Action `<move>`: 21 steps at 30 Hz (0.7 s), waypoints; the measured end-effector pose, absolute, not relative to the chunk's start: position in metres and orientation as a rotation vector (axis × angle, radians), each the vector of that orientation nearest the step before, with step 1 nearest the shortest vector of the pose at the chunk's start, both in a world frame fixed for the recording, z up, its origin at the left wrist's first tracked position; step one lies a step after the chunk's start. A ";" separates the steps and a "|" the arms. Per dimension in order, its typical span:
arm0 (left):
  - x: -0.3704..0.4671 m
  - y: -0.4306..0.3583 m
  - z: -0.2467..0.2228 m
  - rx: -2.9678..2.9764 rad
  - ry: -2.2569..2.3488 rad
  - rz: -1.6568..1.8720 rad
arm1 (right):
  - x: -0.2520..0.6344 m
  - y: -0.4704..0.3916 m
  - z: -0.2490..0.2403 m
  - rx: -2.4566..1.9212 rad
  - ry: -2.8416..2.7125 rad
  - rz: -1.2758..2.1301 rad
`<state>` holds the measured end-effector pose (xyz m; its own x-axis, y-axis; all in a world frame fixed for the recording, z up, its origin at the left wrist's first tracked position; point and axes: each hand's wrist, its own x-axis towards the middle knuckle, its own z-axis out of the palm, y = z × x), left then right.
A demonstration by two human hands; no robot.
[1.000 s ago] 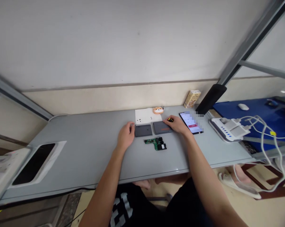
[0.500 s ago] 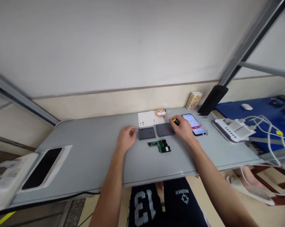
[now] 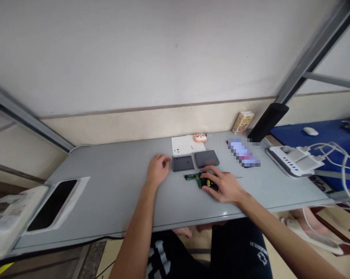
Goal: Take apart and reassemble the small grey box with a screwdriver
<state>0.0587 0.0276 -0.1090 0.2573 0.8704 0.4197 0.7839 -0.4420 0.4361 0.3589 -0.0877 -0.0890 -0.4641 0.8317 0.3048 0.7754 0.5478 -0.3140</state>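
Now right hand [image 3: 223, 186] cups green circuit board [image 3: 196, 179]; left hand [image 3: 157, 170] loose, beside flat grey square cover [image 3: 183, 163].

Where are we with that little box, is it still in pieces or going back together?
Still in pieces. Done: the two dark grey case halves lie apart on the grey table, with the green circuit board out in front of them. In hand: the right hand rests on the board's dark end, a small yellow-and-black item under its fingers; the left hand lies beside the left half. Left: nothing is joined.
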 end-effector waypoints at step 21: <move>0.063 0.028 -0.105 2.369 1.604 0.864 | 0.337 0.010 -0.047 -1.422 -2.166 0.139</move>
<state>0.0626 0.0276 -0.1055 0.2612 0.8900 0.3738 0.8017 -0.4157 0.4295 0.3374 0.0103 -0.0473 -0.2971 0.8760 0.3799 0.8203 0.4379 -0.3680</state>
